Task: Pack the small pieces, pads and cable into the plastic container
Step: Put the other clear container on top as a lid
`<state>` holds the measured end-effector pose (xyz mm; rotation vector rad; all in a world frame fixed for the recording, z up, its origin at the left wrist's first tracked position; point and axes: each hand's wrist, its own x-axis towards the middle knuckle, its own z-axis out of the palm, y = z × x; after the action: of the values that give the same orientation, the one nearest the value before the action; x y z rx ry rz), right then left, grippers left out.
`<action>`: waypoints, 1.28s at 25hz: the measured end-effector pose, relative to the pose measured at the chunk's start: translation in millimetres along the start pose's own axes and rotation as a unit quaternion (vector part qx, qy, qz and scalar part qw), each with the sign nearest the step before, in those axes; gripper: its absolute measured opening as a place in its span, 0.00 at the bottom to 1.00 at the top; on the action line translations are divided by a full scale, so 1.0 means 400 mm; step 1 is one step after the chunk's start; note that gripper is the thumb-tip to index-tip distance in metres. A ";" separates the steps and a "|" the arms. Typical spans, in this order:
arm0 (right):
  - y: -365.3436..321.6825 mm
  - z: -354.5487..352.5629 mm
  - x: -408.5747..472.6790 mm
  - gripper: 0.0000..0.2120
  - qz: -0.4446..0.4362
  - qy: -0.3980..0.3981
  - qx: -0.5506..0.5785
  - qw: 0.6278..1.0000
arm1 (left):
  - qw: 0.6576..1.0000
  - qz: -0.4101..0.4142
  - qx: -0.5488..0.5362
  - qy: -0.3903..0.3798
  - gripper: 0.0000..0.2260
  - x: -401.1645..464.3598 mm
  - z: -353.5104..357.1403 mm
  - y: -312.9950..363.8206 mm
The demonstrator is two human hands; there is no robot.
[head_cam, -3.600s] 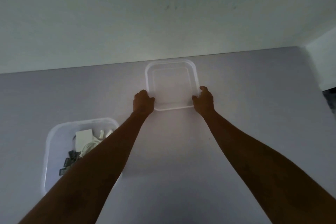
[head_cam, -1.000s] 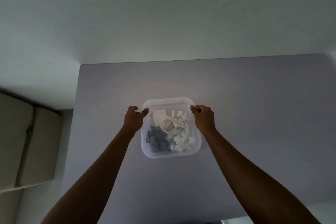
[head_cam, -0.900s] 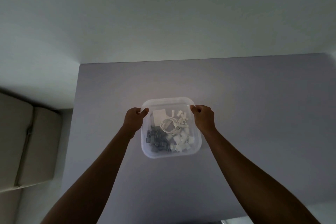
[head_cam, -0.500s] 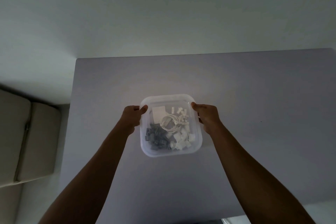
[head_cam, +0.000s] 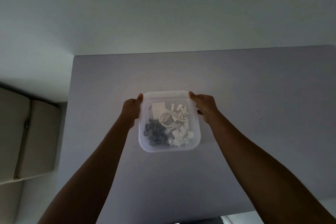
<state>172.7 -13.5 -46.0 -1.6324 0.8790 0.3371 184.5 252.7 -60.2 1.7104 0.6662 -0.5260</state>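
- The container (head_cam: 169, 121) sits on the grey table (head_cam: 254, 82), near its middle, with a clear lid on top; the contents show through it.
- Inside lie the coiled white cable (head_cam: 168, 119), a pale flat pad (head_cam: 158, 110) at the far left, dark grey pieces (head_cam: 154, 134) at the near left and white pieces (head_cam: 181, 137) along the right and near side.
- The left hand (head_cam: 131, 110) grips the far-left edge, thumb on the lid's corner and fingers curled down the wall.
- The right hand (head_cam: 204, 106) grips the far-right edge the same way, thumb on top, fingers wrapped over the side.
- Change: a few seconds ago both hands held the empty lid further back on the table while the open container stood at the near left. Now lid and container are together between the hands.
- Over the last second the thumbs have slid from the lid's top face out to its corners, and the box has barely shifted.
- Judgement: packing looks done and the step in hand is pressing the lid shut; whether the near corners are seated I cannot tell.
- A beige cushioned seat (head_cam: 27, 132) stands left of the table.
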 end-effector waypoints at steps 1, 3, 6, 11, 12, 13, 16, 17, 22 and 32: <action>-0.001 -0.001 0.007 0.12 0.009 0.000 0.008 1.000 | 1.000 -0.005 -0.002 -0.002 0.18 0.009 -0.001 -0.001; 0.003 0.003 0.018 0.12 0.020 0.006 0.015 1.000 | 1.000 -0.016 -0.006 -0.004 0.17 0.017 0.000 -0.001; 0.007 0.014 0.025 0.14 -0.004 0.039 -0.001 0.999 | 1.000 -0.012 -0.007 0.015 0.19 0.019 0.013 0.001; 0.023 0.006 -0.011 0.26 -0.062 0.035 -0.079 0.994 | 0.992 0.064 0.083 0.067 0.27 -0.013 0.023 -0.025; 0.037 0.004 -0.031 0.26 -0.080 0.032 -0.106 0.991 | 0.988 0.071 0.116 0.072 0.30 -0.029 0.025 -0.042; 0.059 0.002 -0.053 0.26 -0.097 0.039 -0.138 0.985 | 0.983 0.080 0.146 0.077 0.33 -0.047 0.029 -0.066; 0.148 0.000 -0.136 0.27 -0.120 0.082 -0.201 0.969 | 0.971 0.099 0.187 0.114 0.30 -0.140 0.046 -0.129; 0.176 0.003 -0.162 0.27 -0.122 0.092 -0.222 0.963 | 0.967 0.100 0.199 0.122 0.28 -0.167 0.051 -0.147; 0.239 0.006 -0.212 0.28 -0.121 0.123 -0.286 0.943 | 0.958 0.095 0.222 0.157 0.25 -0.221 0.057 -0.180; 0.255 0.003 -0.189 0.25 -0.156 0.133 -0.278 0.938 | 0.963 0.078 0.216 0.139 0.24 -0.209 0.066 -0.173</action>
<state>50.8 12.2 -70.2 -2.3526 0.7405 0.1458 76.2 225.5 -60.9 2.2579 0.6365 -0.3368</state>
